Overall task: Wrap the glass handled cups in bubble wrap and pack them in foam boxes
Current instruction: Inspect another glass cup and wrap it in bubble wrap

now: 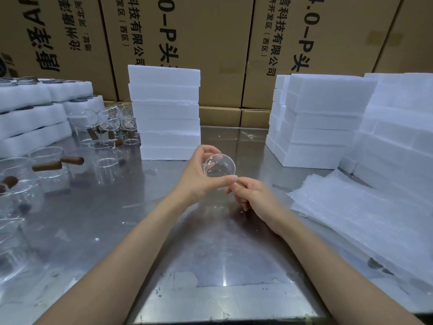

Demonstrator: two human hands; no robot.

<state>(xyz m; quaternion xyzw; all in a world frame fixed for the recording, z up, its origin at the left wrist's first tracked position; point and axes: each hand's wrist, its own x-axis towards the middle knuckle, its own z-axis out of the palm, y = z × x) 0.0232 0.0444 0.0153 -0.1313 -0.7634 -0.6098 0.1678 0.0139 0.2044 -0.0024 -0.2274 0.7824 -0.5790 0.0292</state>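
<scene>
mostly steel table point(164, 231), foam boxes point(165, 113), seemingly cardboard cartons point(210, 43) behind

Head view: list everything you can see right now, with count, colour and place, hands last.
held glass cup: one, clear, above table centre, in both hands, unwrapped
glass cups with wooden handles: many, clear with brown handles, left side of table
centre foam stack: one stack, white, behind the hands
right foam stacks: several, white, far right
left foam pieces: several, white, far left, behind the cups
bubble wrap sheets: one pile, translucent white, right of the hands
cardboard cartons: several, brown, printed, along the back
table: one, steel grey
left hand: grips the cup body
right hand: curled at the cup's near edge
</scene>
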